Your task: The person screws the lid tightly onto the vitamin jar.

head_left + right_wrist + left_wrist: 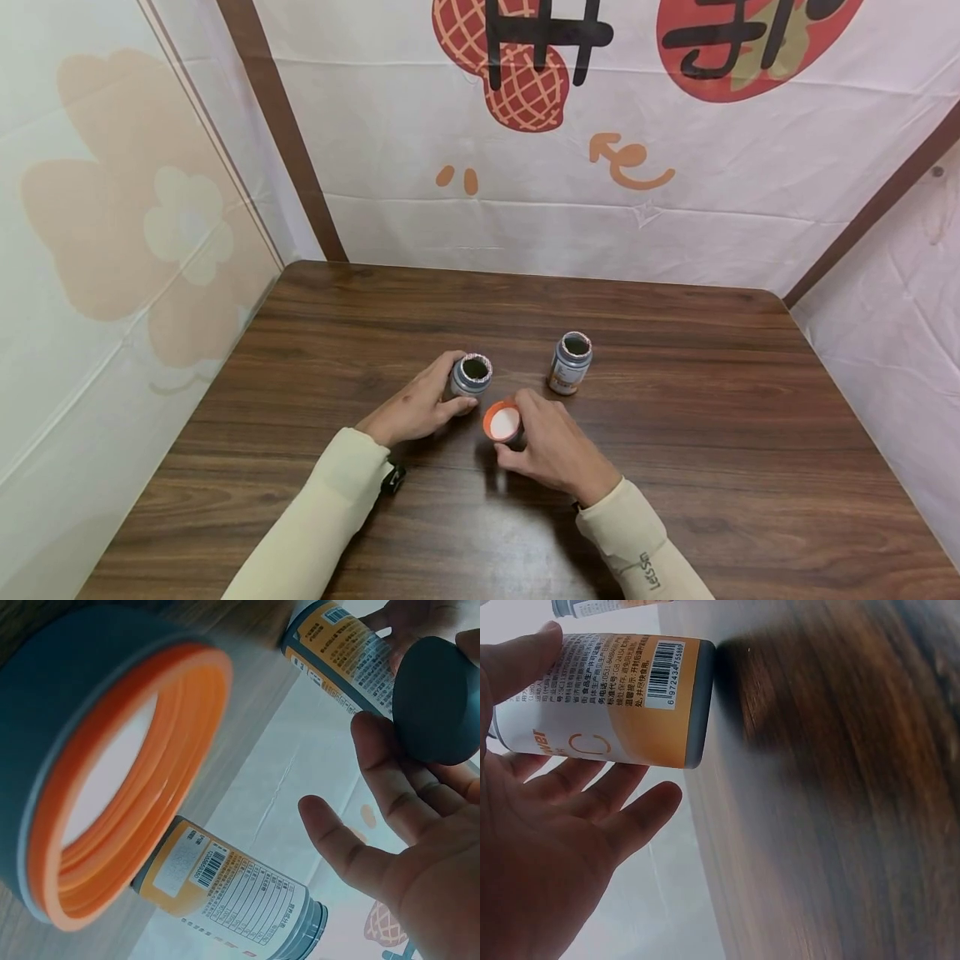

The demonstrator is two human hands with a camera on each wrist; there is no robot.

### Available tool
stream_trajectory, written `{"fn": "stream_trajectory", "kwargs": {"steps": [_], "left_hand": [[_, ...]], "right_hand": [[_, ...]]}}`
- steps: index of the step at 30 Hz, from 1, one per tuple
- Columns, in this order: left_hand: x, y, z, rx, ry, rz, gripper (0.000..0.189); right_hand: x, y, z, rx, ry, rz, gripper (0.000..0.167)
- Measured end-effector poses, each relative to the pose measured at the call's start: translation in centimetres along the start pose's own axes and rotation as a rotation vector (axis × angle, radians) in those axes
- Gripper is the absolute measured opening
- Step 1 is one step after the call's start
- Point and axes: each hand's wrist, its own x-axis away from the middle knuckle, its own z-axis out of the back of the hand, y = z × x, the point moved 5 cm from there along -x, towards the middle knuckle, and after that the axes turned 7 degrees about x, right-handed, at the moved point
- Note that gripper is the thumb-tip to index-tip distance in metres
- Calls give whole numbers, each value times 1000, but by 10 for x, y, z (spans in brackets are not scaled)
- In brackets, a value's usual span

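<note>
My left hand (416, 406) grips an uncapped supplement bottle (471, 385), thumb on the near side and fingers around the far side. In the left wrist view, the bottle's (592, 705) white and orange label with a barcode shows, its grey base close to the tabletop. My right hand (553, 442) holds a lid (503, 422) by its edge, orange and white inside turned upward. The right wrist view shows this lid's dark flat top (433, 701) between the fingers. Close to that camera lies a second dark lid (202, 727), orange inside up, hidden in the head view.
Another uncapped bottle (570, 367) stands upright on the wood-grain table (675, 392), behind my right hand. Printed white cloth (375, 125) hangs behind the table and along both sides.
</note>
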Motion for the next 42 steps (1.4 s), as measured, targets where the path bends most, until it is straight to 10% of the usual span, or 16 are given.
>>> {"fn": "stream_trajectory", "kwargs": {"steps": [42], "left_hand": [[11, 8, -5, -16, -22, -111, 55]], "right_hand": [[-2, 9, 7, 3, 78, -46, 52]]}}
